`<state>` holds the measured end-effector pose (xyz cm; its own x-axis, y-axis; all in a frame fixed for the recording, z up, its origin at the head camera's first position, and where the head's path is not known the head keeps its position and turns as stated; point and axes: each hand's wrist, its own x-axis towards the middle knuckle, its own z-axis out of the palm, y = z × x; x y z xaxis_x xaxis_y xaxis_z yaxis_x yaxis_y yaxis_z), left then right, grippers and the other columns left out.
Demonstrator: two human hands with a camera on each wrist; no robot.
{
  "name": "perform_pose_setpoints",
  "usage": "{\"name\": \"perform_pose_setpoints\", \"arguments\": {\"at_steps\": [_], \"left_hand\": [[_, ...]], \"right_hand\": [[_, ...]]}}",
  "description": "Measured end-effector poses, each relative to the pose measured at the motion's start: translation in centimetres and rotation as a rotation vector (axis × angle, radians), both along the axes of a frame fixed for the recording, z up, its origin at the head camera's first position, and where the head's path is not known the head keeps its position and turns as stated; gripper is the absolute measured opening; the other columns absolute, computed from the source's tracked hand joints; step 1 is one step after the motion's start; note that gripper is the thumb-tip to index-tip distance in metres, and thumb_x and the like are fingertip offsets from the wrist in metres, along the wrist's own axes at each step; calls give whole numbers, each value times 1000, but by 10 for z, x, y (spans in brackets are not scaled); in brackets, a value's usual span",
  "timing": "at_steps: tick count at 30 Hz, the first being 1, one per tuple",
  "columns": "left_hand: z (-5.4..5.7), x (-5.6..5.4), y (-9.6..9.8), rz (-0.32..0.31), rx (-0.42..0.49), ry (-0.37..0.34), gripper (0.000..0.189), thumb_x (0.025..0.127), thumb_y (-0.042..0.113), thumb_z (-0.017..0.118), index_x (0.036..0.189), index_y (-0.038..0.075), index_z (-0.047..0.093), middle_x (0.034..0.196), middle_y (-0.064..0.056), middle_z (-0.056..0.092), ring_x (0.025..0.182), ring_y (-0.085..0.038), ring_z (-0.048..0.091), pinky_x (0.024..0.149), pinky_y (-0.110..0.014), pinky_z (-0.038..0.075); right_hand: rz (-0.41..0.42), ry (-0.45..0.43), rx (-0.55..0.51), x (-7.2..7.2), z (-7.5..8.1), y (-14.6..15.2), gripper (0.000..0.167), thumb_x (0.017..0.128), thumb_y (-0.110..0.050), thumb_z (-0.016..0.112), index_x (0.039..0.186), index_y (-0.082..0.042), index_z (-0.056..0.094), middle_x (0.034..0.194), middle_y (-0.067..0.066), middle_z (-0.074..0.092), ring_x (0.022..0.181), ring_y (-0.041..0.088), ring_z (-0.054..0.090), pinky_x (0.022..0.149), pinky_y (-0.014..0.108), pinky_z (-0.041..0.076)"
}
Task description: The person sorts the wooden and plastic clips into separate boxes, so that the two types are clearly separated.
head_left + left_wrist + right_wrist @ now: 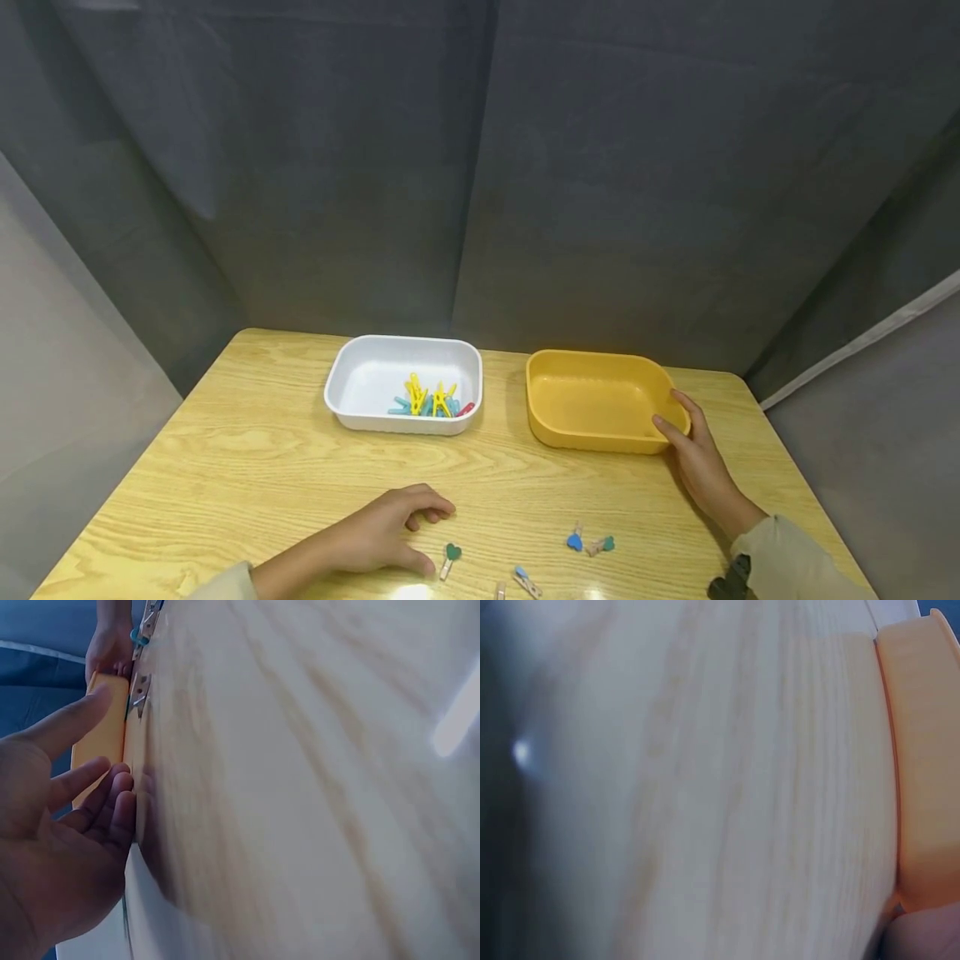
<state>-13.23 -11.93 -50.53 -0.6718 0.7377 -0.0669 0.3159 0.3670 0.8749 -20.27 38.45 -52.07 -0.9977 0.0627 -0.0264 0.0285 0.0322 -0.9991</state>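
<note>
Wooden counter [262, 467]: right hand [701, 467] grasping the yellow tray [592, 400], left hand [390, 529] released; a jerk might scatter nearby heart pegs [588, 543].

Head cam high; wrist cams table-level [225, 467].

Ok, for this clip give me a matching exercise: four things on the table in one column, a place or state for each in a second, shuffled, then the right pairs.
Things:
1. white tray
2. yellow tray
3. left hand
4. blue heart clothespin

Places or states:
A. lies on the near table edge, beside a green heart clothespin
B. held at its right rim by the right hand
C. holds coloured plastic clips
D. rests on the wooden table, fingers loosely curled, holding nothing

Pairs: 1-C, 2-B, 3-D, 4-A
</note>
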Motion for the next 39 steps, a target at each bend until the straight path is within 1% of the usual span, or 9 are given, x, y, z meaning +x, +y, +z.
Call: {"name": "perform_pose_setpoints", "arguments": {"at_steps": [5, 10, 17, 20, 24, 27, 31, 35, 39], "left_hand": [[-2, -1, 8, -65, -16, 73, 68, 81, 41, 84, 139, 15, 60, 130, 10, 60, 117, -6, 55, 98, -25, 51], [-5, -1, 14, -124, -30, 118, 64, 82, 40, 83, 137, 17, 60, 130, 12, 59, 117, -3, 56, 100, -23, 51], [-7, 0, 20, -164, -14, 122, 48, 87, 28, 81, 131, 20, 63, 126, 15, 62, 116, -1, 59, 103, -23, 50], [-7, 0, 21, -169, -15, 126, 43, 89, 26, 81, 128, 21, 64, 124, 15, 62, 116, -1, 60, 103, -23, 50], [-8, 0, 23, -165, -13, 128, 40, 88, 26, 81, 125, 21, 65, 122, 16, 62, 115, -1, 61, 103, -23, 51], [-8, -1, 23, -161, 4, 106, 40, 88, 24, 82, 124, 20, 66, 121, 15, 63, 115, -1, 62, 103, -22, 50], [-6, -2, 24, -153, 14, 99, 38, 88, 23, 82, 123, 19, 67, 120, 14, 64, 114, -1, 62, 101, -21, 51], [-3, -5, 26, -150, 11, 117, 39, 88, 22, 82, 123, 19, 66, 121, 14, 65, 114, -1, 62, 101, -21, 51], [-1, -11, 32, -138, 12, 127, 40, 88, 20, 83, 124, 18, 66, 121, 13, 65, 115, -1, 62, 100, -21, 52]], "right_hand": [[2, 0, -2, 1, 1, 0, 74, 109, -22, 55, 165, -24, 8, 171, 14, -7, 153, 28, 12, 96, 5, 40], [-3, -4, -9, 1, 1, 0, 74, 108, -22, 55, 165, -24, 8, 170, 14, -6, 153, 26, 14, 96, 5, 41], [-9, -3, -8, 1, 1, 0, 73, 108, -22, 55, 165, -25, 9, 170, 14, -6, 152, 26, 16, 96, 6, 42], [-7, -3, -7, 1, 1, 1, 73, 108, -22, 55, 165, -24, 9, 170, 14, -6, 151, 26, 17, 96, 6, 42], [-3, -2, -7, 2, 1, 0, 73, 108, -22, 55, 165, -24, 9, 170, 15, -5, 151, 25, 17, 96, 6, 42], [-2, 0, 1, 2, 1, 0, 73, 109, -22, 55, 165, -23, 8, 170, 15, -5, 152, 26, 15, 96, 5, 41], [-6, -3, 16, 2, 1, 0, 74, 109, -23, 55, 165, -23, 8, 170, 15, -5, 153, 27, 14, 96, 5, 40], [-10, -5, 23, 2, 1, 0, 75, 108, -24, 56, 166, -23, 8, 170, 15, -5, 153, 27, 15, 96, 5, 40], [-11, 1, 16, 1, 1, -1, 74, 108, -23, 56, 165, -24, 9, 170, 15, -4, 152, 27, 15, 96, 4, 40]]}}
